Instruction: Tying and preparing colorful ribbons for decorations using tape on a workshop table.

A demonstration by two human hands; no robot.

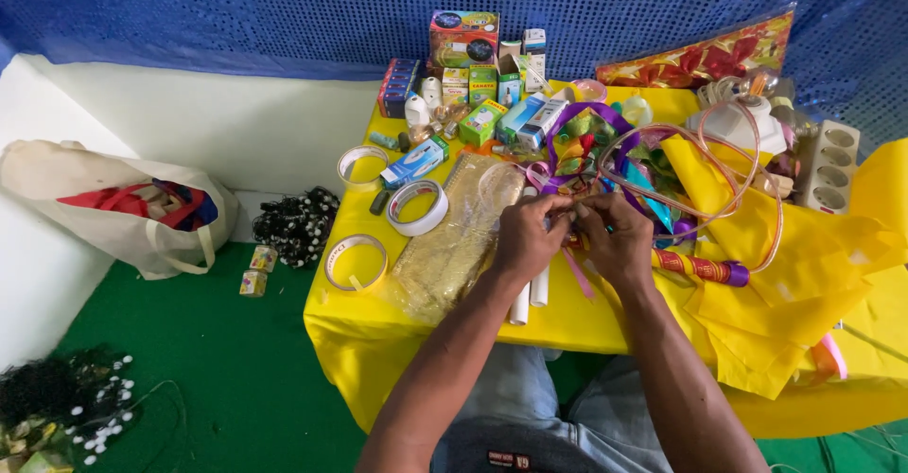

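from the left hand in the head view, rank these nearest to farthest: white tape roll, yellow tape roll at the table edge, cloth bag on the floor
1. white tape roll, just left of the left hand, on the yellow table.
2. yellow tape roll, farther left at the table's edge.
3. cloth bag, far left, down on the floor.

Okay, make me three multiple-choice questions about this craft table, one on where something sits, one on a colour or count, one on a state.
1. Where is the cloth tote bag?
A. on the floor left of the table
B. on the table
C. on the lap

2. What colour is the table cover?
A. red
B. yellow
C. white

3. How are the left hand and right hand?
A. apart
B. under the table
C. close together, pinching a pink ribbon

A: it lies beside the table.
B: the cloth is yellow.
C: fingertips meet.
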